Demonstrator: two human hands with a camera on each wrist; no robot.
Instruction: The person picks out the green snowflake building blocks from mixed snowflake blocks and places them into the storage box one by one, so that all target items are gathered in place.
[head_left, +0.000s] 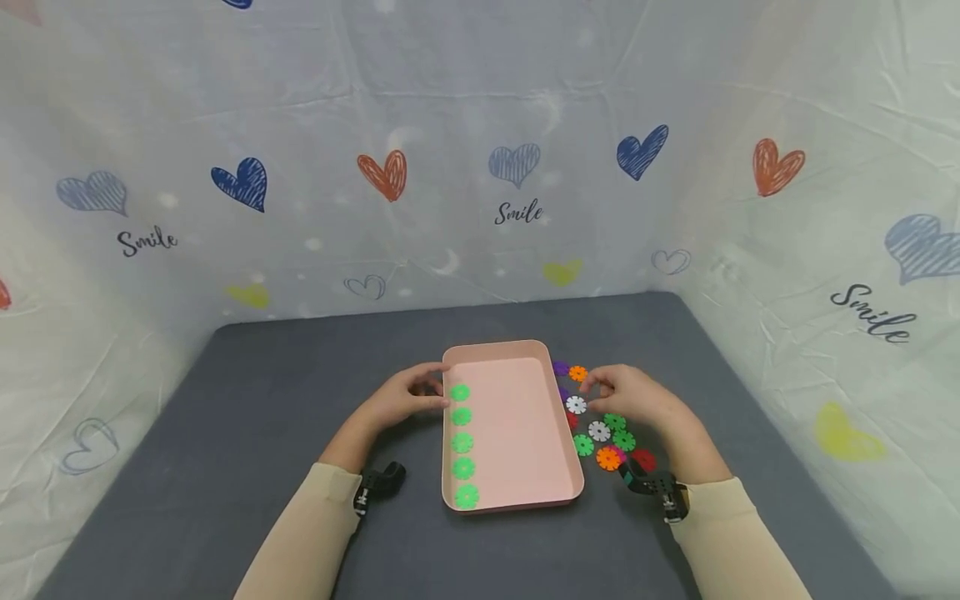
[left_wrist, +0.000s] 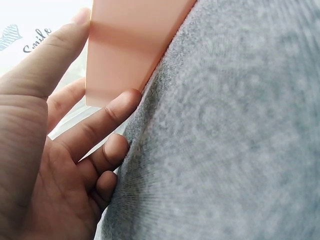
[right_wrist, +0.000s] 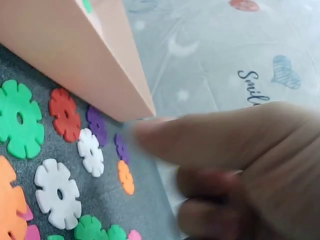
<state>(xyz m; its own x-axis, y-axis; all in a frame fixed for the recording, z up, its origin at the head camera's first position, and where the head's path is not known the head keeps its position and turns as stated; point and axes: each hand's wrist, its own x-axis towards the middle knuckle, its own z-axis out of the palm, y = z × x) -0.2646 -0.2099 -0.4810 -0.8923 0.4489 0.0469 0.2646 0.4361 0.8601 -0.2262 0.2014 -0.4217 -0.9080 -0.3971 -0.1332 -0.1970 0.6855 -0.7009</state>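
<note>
A pink tray [head_left: 513,425] lies on the dark tabletop, with several green snowflake-shaped plastic discs [head_left: 462,442] in a column along its left side. My left hand [head_left: 401,393] touches the tray's left wall; in the left wrist view its thumb and middle finger meet the wall [left_wrist: 125,55]. Over loose discs right of the tray hovers my right hand [head_left: 633,396], fingers bent, nothing visible between them. Nearest it are a white disc [head_left: 576,405] and an orange disc [head_left: 578,373]. The right thumb [right_wrist: 190,137] is blurred in the right wrist view.
Beside the tray's right wall lie purple [right_wrist: 96,125], red [right_wrist: 65,115], green [right_wrist: 21,120] and white discs [right_wrist: 57,194], some overlapping. A pale curtain [head_left: 450,100] printed with hearts hangs behind the grey table [head_left: 300,392].
</note>
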